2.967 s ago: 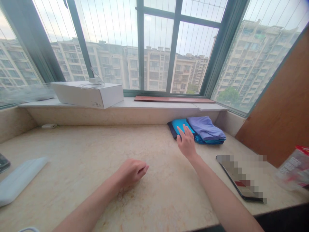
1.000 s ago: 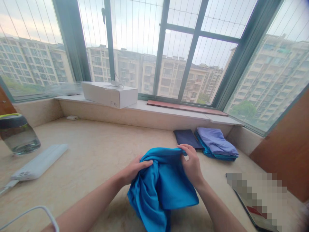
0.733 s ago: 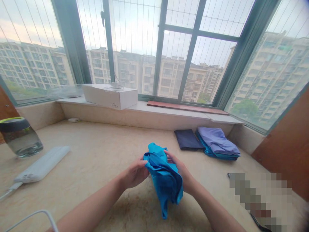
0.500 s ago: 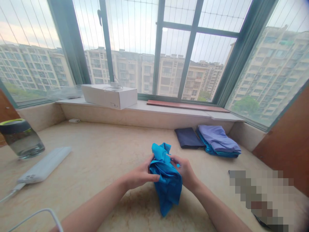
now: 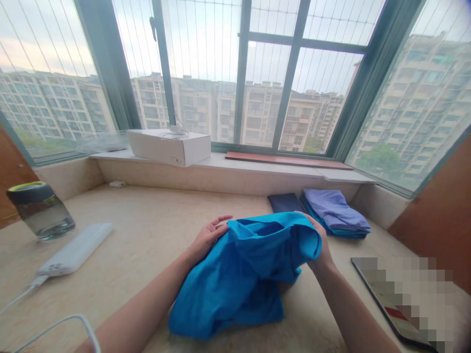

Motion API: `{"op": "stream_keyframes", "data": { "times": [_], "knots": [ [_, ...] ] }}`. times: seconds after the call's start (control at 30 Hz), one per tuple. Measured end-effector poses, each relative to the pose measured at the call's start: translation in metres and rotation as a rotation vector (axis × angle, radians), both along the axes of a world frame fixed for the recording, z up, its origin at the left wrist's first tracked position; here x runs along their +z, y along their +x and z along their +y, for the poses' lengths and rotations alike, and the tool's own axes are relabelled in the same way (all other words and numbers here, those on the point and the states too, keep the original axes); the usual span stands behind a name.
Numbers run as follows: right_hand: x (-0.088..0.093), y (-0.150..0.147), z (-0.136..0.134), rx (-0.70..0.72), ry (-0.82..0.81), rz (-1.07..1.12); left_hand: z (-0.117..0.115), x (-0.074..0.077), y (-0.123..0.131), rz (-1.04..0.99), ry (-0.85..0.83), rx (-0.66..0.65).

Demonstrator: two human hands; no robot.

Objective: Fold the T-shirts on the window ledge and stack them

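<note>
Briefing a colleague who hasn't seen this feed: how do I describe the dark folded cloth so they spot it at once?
Follow the bay window to its right corner, above the stone counter. There the navy folded cloth lies flat just left of the lilac-topped stack, beyond the bright blue garment. It is the darkest piece, single, not stacked.

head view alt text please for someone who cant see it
The left hand and right hand hold a bright blue garment open over a beige stone counter. Folded clothes lie behind on the right; a water bottle and white power bank sit on the left, below a big window.
</note>
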State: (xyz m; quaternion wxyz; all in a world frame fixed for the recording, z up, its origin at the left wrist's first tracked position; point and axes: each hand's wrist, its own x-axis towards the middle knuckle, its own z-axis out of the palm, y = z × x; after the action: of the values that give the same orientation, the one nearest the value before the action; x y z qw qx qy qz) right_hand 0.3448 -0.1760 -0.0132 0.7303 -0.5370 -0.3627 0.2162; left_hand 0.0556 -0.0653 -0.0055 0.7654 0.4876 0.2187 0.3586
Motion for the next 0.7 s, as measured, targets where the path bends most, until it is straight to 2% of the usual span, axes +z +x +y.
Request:
{"op": "stream_keyframes", "data": {
  "times": [0.07,0.13,0.17,0.23,0.33,0.37,0.43,0.47,0.53,0.63,0.7],
  "knots": [
    [-0.007,0.005,0.006,-0.054,-0.104,-0.109,0.006,-0.002,0.001,0.061,-0.001,0.025],
    [-0.011,0.0,0.007,-0.104,-0.165,-0.334,0.009,-0.006,0.001,0.104,-0.012,0.031],
    [-0.012,-0.006,0.006,-0.077,-0.168,-0.464,0.009,-0.009,0.002,0.115,-0.015,0.023],
    [-0.014,-0.024,0.002,0.107,-0.165,-0.686,0.006,-0.012,0.002,0.112,-0.012,-0.015],
    [-0.02,-0.052,-0.003,0.405,-0.215,-0.904,-0.003,-0.012,0.003,0.104,0.012,-0.087],
    [-0.021,-0.059,-0.004,0.445,-0.229,-0.954,-0.005,-0.012,0.003,0.115,0.017,-0.092],
    [-0.023,-0.064,-0.002,0.426,-0.209,-0.98,-0.008,-0.009,0.002,0.132,0.01,-0.043],
    [-0.021,-0.06,-0.001,0.368,-0.18,-0.938,-0.007,-0.008,0.001,0.121,0.004,0.016],
    [-0.015,-0.043,0.001,0.153,-0.095,-0.728,0.0,-0.004,-0.002,0.036,0.003,0.185],
    [-0.003,-0.005,-0.001,-0.198,0.065,-0.173,0.02,0.003,-0.013,-0.146,0.044,0.497],
    [0.002,0.016,-0.004,-0.277,0.152,0.132,0.034,0.006,-0.02,-0.227,0.075,0.682]
  ]
}}
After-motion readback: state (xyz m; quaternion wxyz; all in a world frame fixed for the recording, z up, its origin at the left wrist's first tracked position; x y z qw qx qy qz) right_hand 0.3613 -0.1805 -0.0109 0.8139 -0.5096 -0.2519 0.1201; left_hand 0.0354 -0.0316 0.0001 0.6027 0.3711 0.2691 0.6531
